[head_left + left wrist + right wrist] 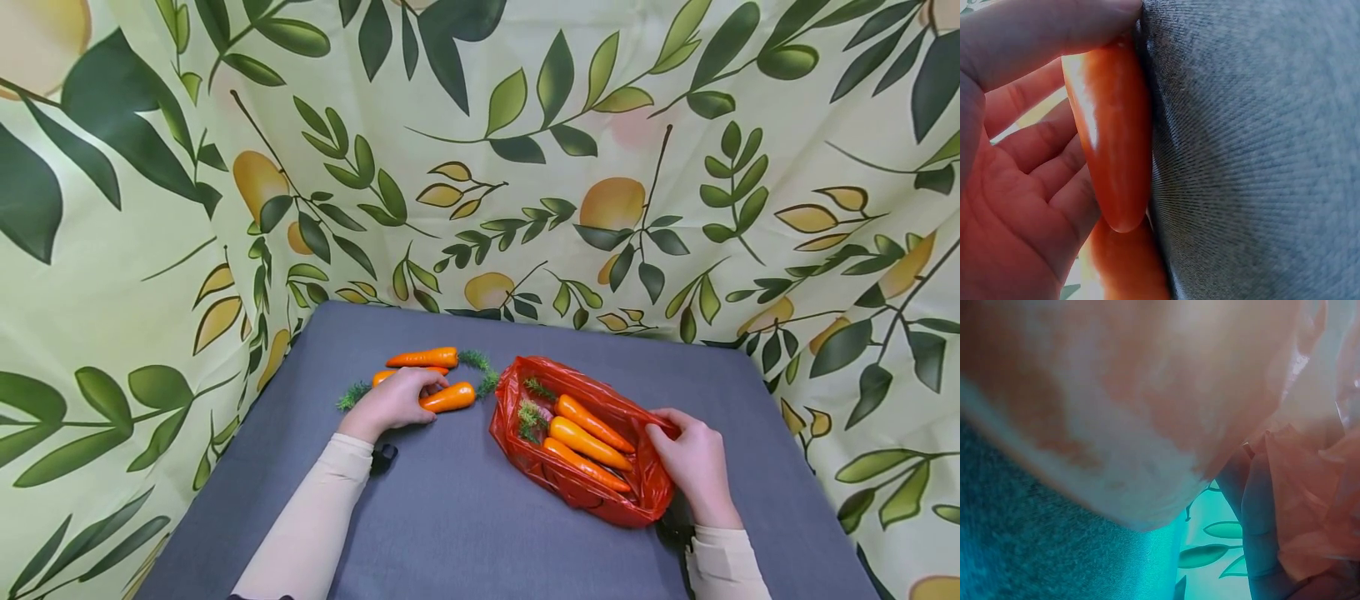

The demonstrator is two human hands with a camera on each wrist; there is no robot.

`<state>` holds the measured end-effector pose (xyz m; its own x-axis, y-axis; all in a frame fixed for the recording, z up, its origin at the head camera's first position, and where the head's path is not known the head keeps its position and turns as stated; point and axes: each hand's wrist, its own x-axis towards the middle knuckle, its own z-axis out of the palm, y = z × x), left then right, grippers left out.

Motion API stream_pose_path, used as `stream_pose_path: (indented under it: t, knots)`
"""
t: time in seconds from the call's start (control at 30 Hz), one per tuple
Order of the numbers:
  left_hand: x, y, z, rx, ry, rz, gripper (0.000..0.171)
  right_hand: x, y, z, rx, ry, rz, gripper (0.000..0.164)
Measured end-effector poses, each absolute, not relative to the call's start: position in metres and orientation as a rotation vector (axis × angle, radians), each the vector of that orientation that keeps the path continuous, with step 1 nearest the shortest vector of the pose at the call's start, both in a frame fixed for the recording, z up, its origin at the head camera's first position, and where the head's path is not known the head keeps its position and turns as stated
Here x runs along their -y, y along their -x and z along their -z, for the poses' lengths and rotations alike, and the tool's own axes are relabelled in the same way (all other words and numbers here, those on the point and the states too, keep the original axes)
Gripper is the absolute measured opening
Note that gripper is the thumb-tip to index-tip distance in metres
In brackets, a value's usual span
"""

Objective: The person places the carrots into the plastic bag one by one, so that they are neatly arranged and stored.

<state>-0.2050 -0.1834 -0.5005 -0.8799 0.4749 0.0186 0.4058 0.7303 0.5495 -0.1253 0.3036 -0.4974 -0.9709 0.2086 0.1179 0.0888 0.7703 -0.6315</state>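
At the left of the head view, my left hand (400, 400) reaches over a small group of toy carrots and grips the nearest carrot (450, 398). In the left wrist view the thumb lies across this carrot (1113, 137), with the fingers curled on its other side; it rests against the cloth. Behind it lie a carrot (422, 358) with a green top and another carrot (384, 377), partly hidden by the hand. My right hand (693, 458) pinches the rim of an open red plastic bag (521, 454). Inside the bag are three carrots (588, 442) with green tops.
A grey cloth-covered table (450, 517) carries everything. Behind it and along the sides hangs a leaf-and-fruit patterned curtain (480, 233). The bag stands right of the loose carrots, with a green carrot top (487, 383) close to its left end.
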Motion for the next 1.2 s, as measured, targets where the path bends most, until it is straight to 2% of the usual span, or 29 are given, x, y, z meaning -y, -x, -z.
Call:
stream_pose_path:
  t: [0.73, 1.2]
  knots:
    - [0.195, 0.206, 0.493, -2.809, -0.783, -0.955, 0.047, -0.303, 0.124, 0.497, 2.782, 0.235, -0.976, 0.027]
    - [0.203, 0.205, 0.465, -2.877, -0.847, -0.997, 0.045, -0.304, 0.124, 0.497, 2.782, 0.233, -0.990, 0.027]
